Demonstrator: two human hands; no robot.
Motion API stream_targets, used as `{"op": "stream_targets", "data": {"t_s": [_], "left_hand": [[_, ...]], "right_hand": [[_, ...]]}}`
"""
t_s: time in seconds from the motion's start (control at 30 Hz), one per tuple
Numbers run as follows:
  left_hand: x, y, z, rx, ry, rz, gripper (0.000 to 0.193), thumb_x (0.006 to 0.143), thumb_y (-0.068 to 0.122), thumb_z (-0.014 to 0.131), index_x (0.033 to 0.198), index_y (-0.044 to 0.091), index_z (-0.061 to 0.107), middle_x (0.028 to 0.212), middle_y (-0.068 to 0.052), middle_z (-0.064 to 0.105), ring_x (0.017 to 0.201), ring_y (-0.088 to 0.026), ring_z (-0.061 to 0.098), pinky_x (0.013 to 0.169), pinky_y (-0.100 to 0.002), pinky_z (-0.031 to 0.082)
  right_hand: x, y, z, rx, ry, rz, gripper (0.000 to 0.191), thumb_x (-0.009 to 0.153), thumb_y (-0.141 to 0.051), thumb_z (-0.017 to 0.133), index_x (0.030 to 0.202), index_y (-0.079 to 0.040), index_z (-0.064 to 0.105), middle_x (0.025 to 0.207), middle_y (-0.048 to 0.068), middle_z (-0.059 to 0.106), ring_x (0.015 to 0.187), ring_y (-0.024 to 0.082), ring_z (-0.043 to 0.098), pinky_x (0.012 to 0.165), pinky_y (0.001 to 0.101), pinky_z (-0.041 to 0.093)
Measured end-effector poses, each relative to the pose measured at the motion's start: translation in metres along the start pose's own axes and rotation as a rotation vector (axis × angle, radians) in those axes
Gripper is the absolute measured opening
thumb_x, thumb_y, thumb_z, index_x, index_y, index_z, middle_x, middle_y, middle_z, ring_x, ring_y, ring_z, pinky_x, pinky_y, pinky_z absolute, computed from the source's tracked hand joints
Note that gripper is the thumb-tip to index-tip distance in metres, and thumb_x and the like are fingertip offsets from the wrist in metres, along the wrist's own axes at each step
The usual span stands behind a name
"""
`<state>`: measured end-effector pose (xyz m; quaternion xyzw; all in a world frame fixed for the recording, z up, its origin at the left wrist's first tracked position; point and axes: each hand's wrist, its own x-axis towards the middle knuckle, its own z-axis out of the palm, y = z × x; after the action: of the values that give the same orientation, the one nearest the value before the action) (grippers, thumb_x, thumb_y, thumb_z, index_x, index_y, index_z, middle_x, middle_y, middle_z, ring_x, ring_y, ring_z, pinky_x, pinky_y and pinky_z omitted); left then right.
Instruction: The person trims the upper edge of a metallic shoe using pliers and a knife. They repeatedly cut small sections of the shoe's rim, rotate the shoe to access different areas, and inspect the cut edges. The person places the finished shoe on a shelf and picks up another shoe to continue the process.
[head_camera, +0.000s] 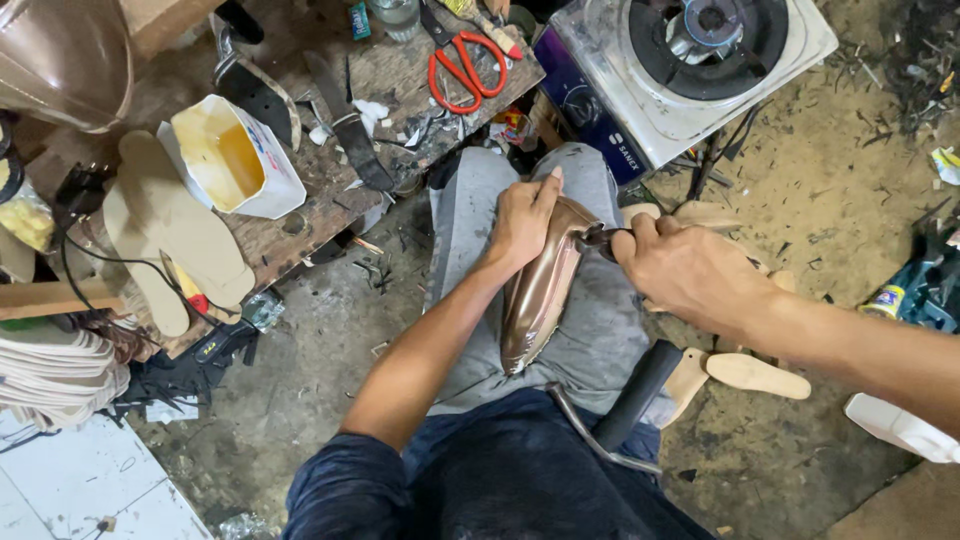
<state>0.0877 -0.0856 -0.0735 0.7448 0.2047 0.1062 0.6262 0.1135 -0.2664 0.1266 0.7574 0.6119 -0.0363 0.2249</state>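
1. Both hands are on the shoe across my lap: my left hand lies curled over the bronze shoe, thumb raised, pressing it down against my thigh.
2. Closed in a fist, my right hand grips a dark tool, pincers by the look of them, whose nose meets the shoe's upper end; I cannot tell exactly what it bites.
3. How far along, as I judge it: the upper is already shaped and wrapped smooth and tight along the visible side down to the pointed toe, so most of the forming looks done. Work at the end under the tool seems unfinished, and no outer sole or heel shows on it.
4. Materials: the shoe is glossy, metallic bronze, leather-like, long and narrow. My trousers under it are grey, soft cloth.
5. Pale flat insoles, oval and matte, lie on the rough, scarred wooden bench to my left, beside an open white carton with yellowish glue inside.
6. Red-handled scissors rest further up the bench. A white gas stove with a dark round burner sits beyond my knees.
7. Bare wooden shoe pieces lie on the dusty concrete floor to my right, near a black-handled metal tool.
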Motion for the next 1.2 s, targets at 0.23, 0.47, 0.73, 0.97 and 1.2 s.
{"op": "stream_targets", "data": {"t_s": [0.23,0.47,0.73,0.97,1.2], "left_hand": [[-0.001,-0.006,0.017,0.073,0.007,0.007,0.059,0.102,0.048,0.052,0.078,-0.002,0.071,0.066,-0.025,0.063,0.057,-0.033,0.064,0.061,-0.044,0.049],[0.001,-0.004,0.008,0.038,0.024,0.057,0.057,0.102,0.046,0.052,0.08,-0.002,0.072,0.067,-0.024,0.065,0.059,-0.033,0.066,0.062,-0.043,0.05],[-0.006,-0.001,0.006,0.056,-0.03,0.023,0.056,0.103,0.046,0.052,0.082,-0.002,0.072,0.065,-0.022,0.063,0.056,-0.028,0.064,0.061,-0.042,0.05],[-0.007,-0.005,0.01,-0.031,-0.022,0.003,0.055,0.103,0.044,0.053,0.081,-0.001,0.074,0.061,-0.017,0.066,0.054,-0.021,0.063,0.059,-0.039,0.051],[-0.008,0.001,0.0,-0.032,-0.055,0.026,0.055,0.104,0.044,0.052,0.081,-0.001,0.074,0.061,-0.015,0.065,0.055,-0.021,0.062,0.059,-0.039,0.05]], "right_hand": [[0.019,-0.009,0.022,0.313,-0.354,0.159,0.019,0.083,-0.001,0.062,0.1,0.004,0.057,0.084,0.022,0.07,0.08,0.032,0.075,0.062,0.0421,0.06],[0.015,0.008,0.021,0.166,-0.188,0.014,0.035,0.072,0.0,0.066,0.104,0.006,0.056,0.093,0.021,0.068,0.085,0.033,0.074,0.067,0.0386,0.061],[0.002,0.014,0.018,0.401,-0.166,0.096,0.037,0.077,-0.01,0.069,0.109,0.003,0.055,0.093,0.024,0.068,0.086,0.04,0.071,0.069,0.0448,0.058],[0.013,0.015,0.045,0.662,-0.286,0.037,0.028,0.076,0.001,0.063,0.102,0.005,0.056,0.089,0.024,0.07,0.098,0.038,0.069,0.081,0.0462,0.056],[-0.002,0.02,0.047,0.621,-0.12,0.042,0.041,0.07,0.003,0.063,0.111,0.006,0.054,0.094,0.027,0.066,0.092,0.042,0.068,0.077,0.0483,0.055]]}}
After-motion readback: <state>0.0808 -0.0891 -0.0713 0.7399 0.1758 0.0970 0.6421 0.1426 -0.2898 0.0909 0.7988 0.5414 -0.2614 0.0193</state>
